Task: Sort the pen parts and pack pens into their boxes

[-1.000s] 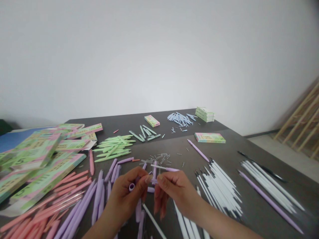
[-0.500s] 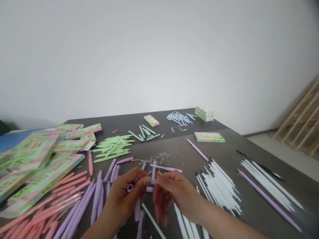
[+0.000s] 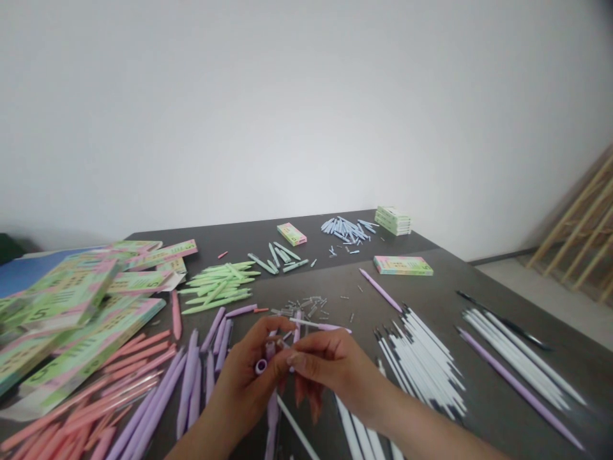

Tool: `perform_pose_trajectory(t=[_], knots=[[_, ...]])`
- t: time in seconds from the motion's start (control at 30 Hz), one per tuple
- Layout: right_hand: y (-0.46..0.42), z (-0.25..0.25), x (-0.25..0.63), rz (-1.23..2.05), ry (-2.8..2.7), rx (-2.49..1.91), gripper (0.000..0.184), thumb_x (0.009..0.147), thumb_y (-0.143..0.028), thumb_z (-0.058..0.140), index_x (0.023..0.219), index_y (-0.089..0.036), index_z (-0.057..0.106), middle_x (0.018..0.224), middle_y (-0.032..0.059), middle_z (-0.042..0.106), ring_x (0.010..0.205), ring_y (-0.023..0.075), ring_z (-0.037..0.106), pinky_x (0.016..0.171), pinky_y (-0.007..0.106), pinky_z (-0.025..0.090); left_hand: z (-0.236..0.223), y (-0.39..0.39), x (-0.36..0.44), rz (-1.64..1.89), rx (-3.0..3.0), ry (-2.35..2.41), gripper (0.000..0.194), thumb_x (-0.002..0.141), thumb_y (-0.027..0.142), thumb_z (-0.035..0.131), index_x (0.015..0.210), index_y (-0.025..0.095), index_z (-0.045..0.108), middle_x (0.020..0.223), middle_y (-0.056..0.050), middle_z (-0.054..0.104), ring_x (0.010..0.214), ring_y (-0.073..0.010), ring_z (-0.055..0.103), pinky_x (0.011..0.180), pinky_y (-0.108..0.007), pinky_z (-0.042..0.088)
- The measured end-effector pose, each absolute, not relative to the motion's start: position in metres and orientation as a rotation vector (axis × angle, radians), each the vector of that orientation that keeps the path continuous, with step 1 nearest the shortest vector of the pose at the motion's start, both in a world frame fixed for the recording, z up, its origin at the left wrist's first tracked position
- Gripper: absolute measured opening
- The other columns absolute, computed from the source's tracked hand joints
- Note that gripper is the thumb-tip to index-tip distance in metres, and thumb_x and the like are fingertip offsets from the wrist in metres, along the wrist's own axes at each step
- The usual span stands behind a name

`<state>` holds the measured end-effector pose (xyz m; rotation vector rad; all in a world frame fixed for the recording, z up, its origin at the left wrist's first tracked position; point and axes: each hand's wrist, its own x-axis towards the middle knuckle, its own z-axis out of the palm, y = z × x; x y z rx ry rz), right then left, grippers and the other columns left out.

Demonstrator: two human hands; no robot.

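My left hand (image 3: 246, 380) is closed around a purple pen tube (image 3: 260, 367), its round open end showing between the fingers. My right hand (image 3: 332, 364) meets it fingertip to fingertip, pinching a small pale part (image 3: 290, 368) that is mostly hidden. Just beyond the fingers lies a purple pen piece with a white refill (image 3: 306, 322) sticking out of it. Purple pen barrels (image 3: 189, 383) spread to the left of my left hand, and white refills with dark tips (image 3: 421, 358) lie in a pile right of my right hand. Small clear pieces (image 3: 309, 306) are scattered ahead.
Printed pen boxes (image 3: 90, 306) heap up at the left, above pink pen parts (image 3: 81, 402). Green pens (image 3: 220, 284) and blue pen parts (image 3: 347, 229) lie farther back. Stacked boxes (image 3: 393, 220) stand at the far edge. More refills and a purple pen (image 3: 522, 390) lie at the right.
My fingertips have drawn closer together and sit slightly lower. The right hand has shifted a little left, against the left fingertips. The purple tube's open end has moved slightly right.
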<state>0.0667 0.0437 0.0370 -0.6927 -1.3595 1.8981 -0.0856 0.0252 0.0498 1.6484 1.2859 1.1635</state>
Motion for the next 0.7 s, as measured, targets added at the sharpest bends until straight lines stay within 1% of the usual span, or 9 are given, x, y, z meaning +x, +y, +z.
perform_pose_trajectory(t=[0.17,0.3,0.37,0.47,0.57,0.63,0.7], knots=[[0.044,0.041,0.070,1.708,-1.463,-0.690,0.031,0.077,-0.043,0.058,0.074,-0.013,0.066,0.055,-0.0037,0.050,0.040,0.0035,0.043,0.038,0.015,0.037,0.053,0.025,-0.086,1.179,1.715,1.163,0.021,0.076,0.029,0.057,0.096,0.026,0.050,0.063,0.005,0.064,0.053,-0.0136,0.059,0.049,-0.022,0.041],[0.046,0.044,0.071,1.609,-1.464,-0.693,0.028,0.076,-0.041,0.060,0.076,-0.014,0.067,0.058,-0.0030,0.051,0.043,0.0050,0.045,0.039,0.016,0.039,0.051,0.025,-0.088,1.206,1.755,1.216,0.019,0.076,0.030,0.057,0.093,0.024,0.051,0.066,0.003,0.066,0.056,-0.0151,0.061,0.050,-0.023,0.043],[0.047,0.044,0.072,1.610,-1.462,-0.696,0.027,0.075,-0.041,0.061,0.077,-0.015,0.068,0.059,-0.0026,0.053,0.043,0.0050,0.045,0.040,0.017,0.039,0.050,0.025,-0.089,1.241,1.800,1.262,0.015,0.074,0.031,0.057,0.087,0.023,0.054,0.064,0.003,0.064,0.054,-0.0142,0.059,0.048,-0.022,0.042],[0.046,0.045,0.072,1.590,-1.484,-0.726,0.027,0.075,-0.041,0.062,0.077,-0.015,0.068,0.057,-0.0030,0.052,0.042,0.0043,0.043,0.039,0.016,0.036,0.051,0.021,-0.087,1.323,1.838,1.371,0.011,0.071,0.031,0.060,0.077,0.023,0.057,0.055,0.006,0.057,0.045,-0.0107,0.049,0.043,-0.020,0.036],[0.046,0.046,0.073,1.547,-1.529,-0.770,0.026,0.076,-0.040,0.061,0.077,-0.015,0.069,0.055,-0.0032,0.049,0.042,0.0046,0.042,0.039,0.016,0.034,0.054,0.017,-0.083,1.417,1.750,1.457,0.014,0.070,0.031,0.060,0.082,0.023,0.059,0.052,0.007,0.051,0.041,-0.0092,0.043,0.040,-0.020,0.031],[0.045,0.047,0.073,1.473,-1.556,-0.805,0.023,0.076,-0.037,0.061,0.078,-0.016,0.070,0.057,-0.0024,0.051,0.044,0.0055,0.044,0.041,0.017,0.034,0.056,0.014,-0.081,1.433,1.687,1.459,0.017,0.071,0.031,0.060,0.085,0.023,0.061,0.051,0.007,0.051,0.041,-0.0095,0.043,0.041,-0.021,0.031],[0.044,0.047,0.073,1.341,-1.598,-0.841,0.019,0.077,-0.033,0.061,0.078,-0.018,0.071,0.060,-0.0016,0.053,0.048,0.0069,0.047,0.043,0.018,0.035,0.058,0.014,-0.079,1.414,1.660,1.451,0.014,0.072,0.032,0.058,0.081,0.021,0.062,0.048,0.006,0.051,0.041,-0.0105,0.045,0.042,-0.022,0.031]])
